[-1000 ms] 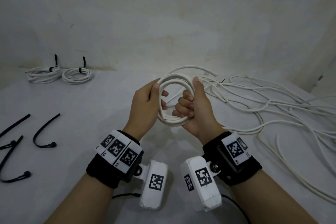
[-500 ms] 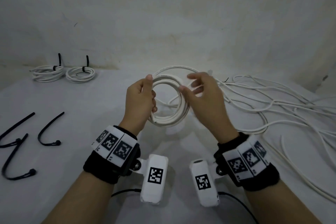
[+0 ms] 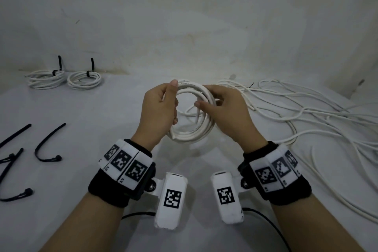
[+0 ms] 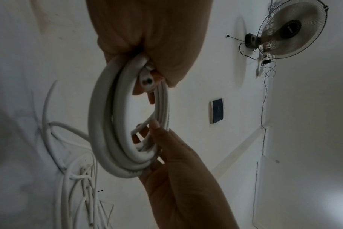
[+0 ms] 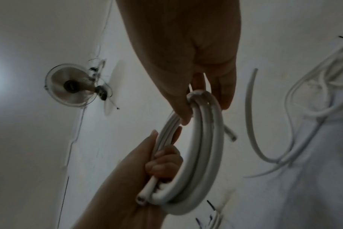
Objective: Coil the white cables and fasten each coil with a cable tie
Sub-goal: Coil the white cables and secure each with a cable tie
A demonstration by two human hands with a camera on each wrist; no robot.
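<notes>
A coil of thick white cable [image 3: 192,137] is held upright above the table between both hands. My left hand [image 3: 163,106] grips its left side, thumb up on the top turn and fingers curled through the ring. My right hand [image 3: 221,106] pinches the upper right side between thumb and fingers. In the left wrist view the coil [image 4: 108,124] hangs from the left hand [image 4: 147,38], one cut end showing at the fingers. In the right wrist view the right hand [image 5: 186,62] holds the coil [image 5: 202,147] at its top. Several black cable ties [image 3: 47,145] lie on the left.
Two tied white coils [image 3: 47,76] [image 3: 84,79] lie at the back left by the wall. A tangle of loose white cables [image 3: 306,112] spreads over the right of the white table [image 3: 102,120]. A fan [image 4: 290,29] hangs on the wall.
My right hand let go of its fist grip through the coil, turned palm down and now pinches the coil's upper right side. The left hand kept its grip.
</notes>
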